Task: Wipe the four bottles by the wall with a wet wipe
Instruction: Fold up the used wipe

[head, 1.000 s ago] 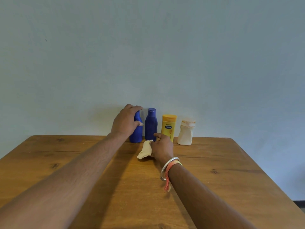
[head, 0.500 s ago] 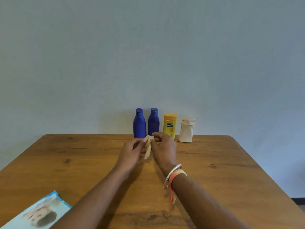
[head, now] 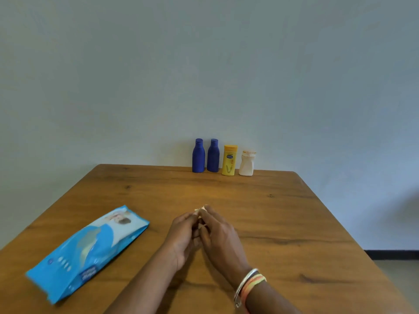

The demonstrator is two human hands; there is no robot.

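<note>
My left hand (head: 183,234) and right hand (head: 221,237) meet above the table (head: 283,214), fingers curled, both pinching the small crumpled wet wipe (head: 201,209). At 12 o'clock, well apart, against the wall (head: 204,75), stand upright: left blue bottle (head: 198,156), right blue bottle (head: 213,155), yellow bottle (head: 230,160), white bottle (head: 246,163). At 9 o'clock lies the blue wipe pack (head: 90,250).

Wooden table (head: 294,223) bears four bottles (head: 213,156) and a blue wipes pack (head: 88,252)

2 blue bottles (head: 198,156) (head: 213,155), 1 yellow bottle (head: 229,160), 1 white bottle (head: 247,163), 1 blue pk of wipes (head: 88,252), 1 wipe (head: 200,209), 2 hands (head: 182,234) (head: 218,234), 1 table (head: 283,223)
</note>
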